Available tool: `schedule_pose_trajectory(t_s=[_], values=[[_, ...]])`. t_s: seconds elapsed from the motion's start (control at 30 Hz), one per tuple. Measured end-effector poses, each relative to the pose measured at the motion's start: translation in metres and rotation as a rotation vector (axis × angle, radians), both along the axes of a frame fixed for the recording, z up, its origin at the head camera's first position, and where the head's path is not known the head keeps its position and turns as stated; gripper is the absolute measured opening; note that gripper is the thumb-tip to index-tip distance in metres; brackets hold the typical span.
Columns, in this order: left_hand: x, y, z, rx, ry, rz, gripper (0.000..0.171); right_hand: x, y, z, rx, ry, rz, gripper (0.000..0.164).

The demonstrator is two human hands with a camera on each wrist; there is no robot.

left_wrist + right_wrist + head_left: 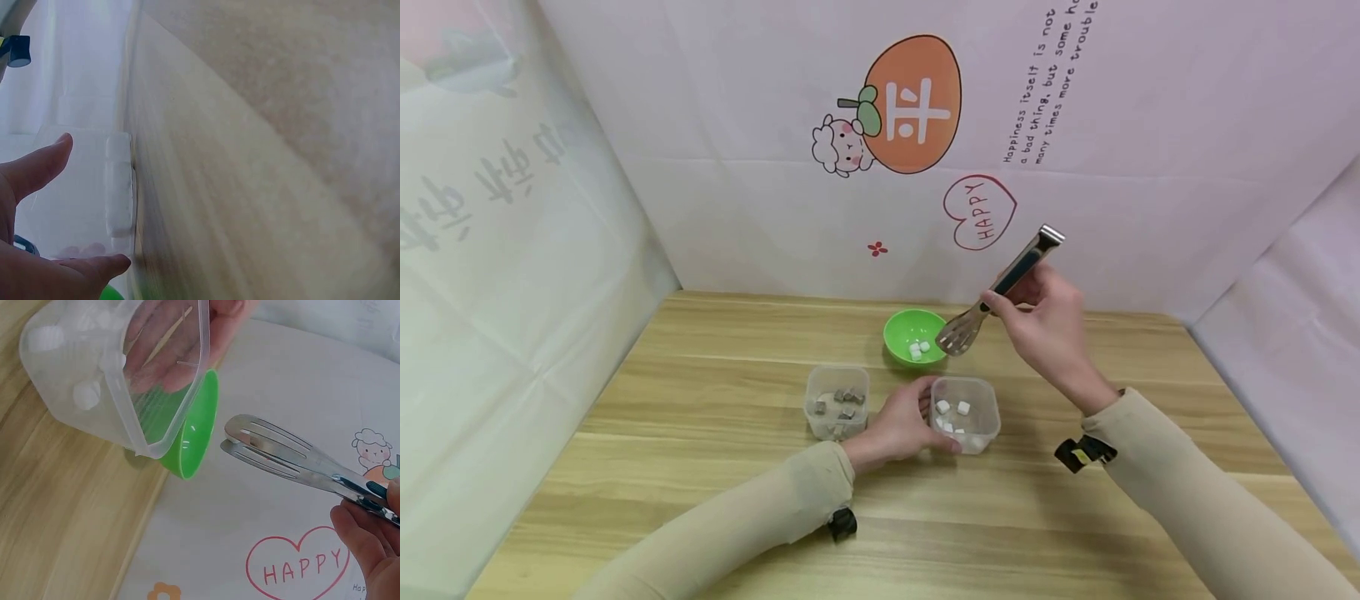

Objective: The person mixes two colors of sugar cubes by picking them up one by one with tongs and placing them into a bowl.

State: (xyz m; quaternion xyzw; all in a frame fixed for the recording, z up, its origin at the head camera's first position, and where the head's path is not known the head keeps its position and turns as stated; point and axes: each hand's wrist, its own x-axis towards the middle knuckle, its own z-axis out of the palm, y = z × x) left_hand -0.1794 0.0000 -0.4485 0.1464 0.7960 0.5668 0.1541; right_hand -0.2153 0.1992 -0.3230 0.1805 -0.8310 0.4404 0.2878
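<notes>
My right hand (1047, 321) grips metal tongs (1018, 271) by the handle, with their slotted heads beside the rim of a green bowl (897, 333). In the right wrist view, a small pale piece (255, 441) shows between the heads of the tongs. Several white cubes (915, 350) lie inside the bowl. With thumb in front and fingers behind, my left hand (901, 423) holds the side of a clear plastic container (992, 408). Several more white cubes (963, 407) rest in this container, which stands on the table.
Left of my left hand, a second clear container (809, 400) holds several dark grey cubes (846, 396). The wooden table (715, 392) meets a white printed backdrop (760, 225) behind the bowl. White sheets hang at both sides.
</notes>
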Motion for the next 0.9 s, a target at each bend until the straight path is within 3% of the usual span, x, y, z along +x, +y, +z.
schedule_pose_trajectory(t_s=[0.57, 0.9], values=[[0.0, -0.002, 0.002, 0.023, -0.002, -0.012, 0.102, -0.033, -0.021, -0.016, 0.014, -0.043, 0.02, 0.02], [0.0, -0.002, 0.003, 0.041, -0.005, -0.029, 0.101, -0.041, -0.032, -0.022, 0.073, -0.082, 0.019, 0.017]])
